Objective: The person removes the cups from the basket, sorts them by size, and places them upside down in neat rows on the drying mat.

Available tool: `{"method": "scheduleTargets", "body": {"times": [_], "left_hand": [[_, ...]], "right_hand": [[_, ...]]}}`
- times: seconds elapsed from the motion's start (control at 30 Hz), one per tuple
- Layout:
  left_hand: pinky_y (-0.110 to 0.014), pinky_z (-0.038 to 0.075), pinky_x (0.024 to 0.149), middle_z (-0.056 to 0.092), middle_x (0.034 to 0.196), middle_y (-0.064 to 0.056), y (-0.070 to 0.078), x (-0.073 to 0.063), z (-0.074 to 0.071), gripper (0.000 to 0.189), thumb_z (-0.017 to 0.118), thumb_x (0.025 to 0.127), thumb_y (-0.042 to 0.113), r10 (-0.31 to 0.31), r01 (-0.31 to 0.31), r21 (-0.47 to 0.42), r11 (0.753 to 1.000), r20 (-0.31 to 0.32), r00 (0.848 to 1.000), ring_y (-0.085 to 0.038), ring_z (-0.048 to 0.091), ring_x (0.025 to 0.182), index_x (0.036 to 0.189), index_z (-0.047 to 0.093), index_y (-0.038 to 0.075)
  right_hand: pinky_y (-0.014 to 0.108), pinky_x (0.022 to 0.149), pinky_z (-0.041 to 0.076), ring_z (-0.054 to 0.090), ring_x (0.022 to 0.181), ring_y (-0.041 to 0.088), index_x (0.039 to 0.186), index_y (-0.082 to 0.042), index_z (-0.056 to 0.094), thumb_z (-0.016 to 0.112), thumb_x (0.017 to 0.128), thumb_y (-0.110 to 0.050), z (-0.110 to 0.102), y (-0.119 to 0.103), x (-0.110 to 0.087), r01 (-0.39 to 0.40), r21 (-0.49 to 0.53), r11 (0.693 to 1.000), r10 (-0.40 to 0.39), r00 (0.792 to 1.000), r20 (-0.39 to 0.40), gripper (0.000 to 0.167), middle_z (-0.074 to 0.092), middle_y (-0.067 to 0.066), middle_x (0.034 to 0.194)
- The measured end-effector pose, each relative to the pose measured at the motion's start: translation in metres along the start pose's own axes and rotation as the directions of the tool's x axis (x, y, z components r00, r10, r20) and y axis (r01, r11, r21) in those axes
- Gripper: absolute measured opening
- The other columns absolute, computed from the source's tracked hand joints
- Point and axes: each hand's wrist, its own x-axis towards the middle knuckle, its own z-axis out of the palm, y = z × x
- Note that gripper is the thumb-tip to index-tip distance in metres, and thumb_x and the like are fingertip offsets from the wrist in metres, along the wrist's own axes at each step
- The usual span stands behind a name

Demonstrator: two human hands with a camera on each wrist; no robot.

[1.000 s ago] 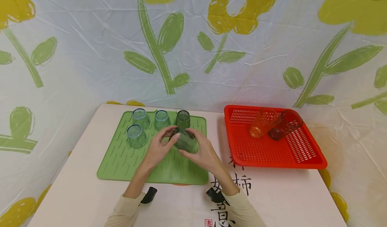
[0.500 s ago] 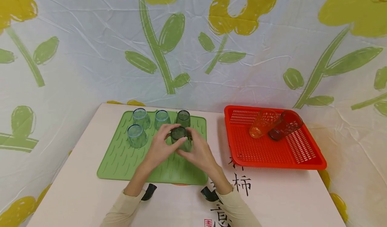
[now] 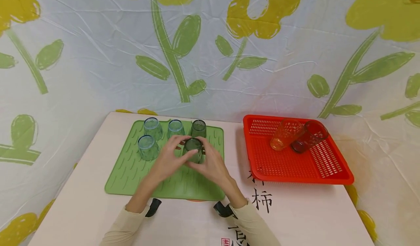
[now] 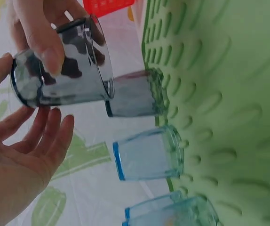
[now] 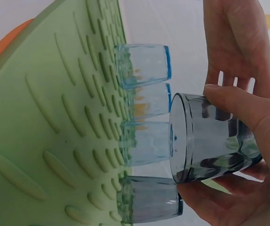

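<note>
Left hand (image 3: 170,159), right hand (image 3: 210,164), dark glass (image 5: 210,134) between.

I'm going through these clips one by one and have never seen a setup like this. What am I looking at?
There is no machine here, only a person's bare left hand and right hand. The wide picture comes from a camera worn on the head, looking forward and down; the two close ones, where the scene appears sideways, come from cameras on each wrist. On a pale table lies a green mat bearing three bluish glasses and one dark glass. To its right, a red basket contains two leaning glasses. Both hands have their grip on a grey glass, its mouth toward the mat.
</note>
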Motion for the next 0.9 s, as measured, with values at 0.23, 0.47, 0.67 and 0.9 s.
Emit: {"method": "scheduleTargets", "body": {"times": [0.23,0.47,0.67,0.9], "left_hand": [[-0.053,0.055,0.09,0.061,0.121,-0.012,-0.008,-0.003,-0.015,0.042,0.079,0.093,0.017,0.052,-0.051,0.07,0.996,-0.007,0.999,-0.027,0.06,0.106,0.131,0.067,0.004],[-0.047,0.055,0.085,0.066,0.113,-0.01,-0.017,-0.008,-0.03,0.03,0.078,0.092,0.008,0.121,-0.11,0.136,0.985,-0.075,0.99,-0.029,0.064,0.101,0.12,0.072,0.002],[-0.027,0.051,0.079,0.069,0.105,-0.015,-0.024,-0.012,-0.045,0.024,0.078,0.089,-0.001,0.187,-0.161,0.161,0.974,-0.162,0.969,-0.03,0.065,0.095,0.113,0.075,0.004],[-0.013,0.045,0.08,0.07,0.101,-0.013,-0.028,-0.018,-0.062,0.023,0.076,0.089,-0.006,0.172,-0.138,0.171,0.976,-0.209,0.963,-0.027,0.064,0.09,0.112,0.074,-0.002]], "right_hand": [[0.039,0.08,0.057,0.067,0.098,0.023,0.146,-0.009,0.047,0.091,0.08,-0.035,0.001,-0.004,0.006,-0.04,0.022,0.999,0.04,0.999,0.009,0.083,0.069,0.009,0.117],[0.038,0.089,0.058,0.068,0.108,0.024,0.146,-0.007,0.045,0.091,0.079,-0.036,0.004,-0.007,0.016,-0.07,0.062,0.996,0.07,0.998,0.002,0.086,0.068,0.008,0.122],[0.038,0.09,0.057,0.067,0.11,0.026,0.146,-0.007,0.044,0.091,0.079,-0.035,0.008,-0.009,0.023,-0.08,0.086,0.993,0.08,0.997,0.01,0.086,0.067,0.01,0.123],[0.04,0.092,0.056,0.066,0.114,0.026,0.149,-0.007,0.042,0.092,0.08,-0.032,0.015,-0.008,0.03,-0.123,0.145,0.982,0.119,0.992,0.034,0.089,0.068,0.012,0.124]]}}
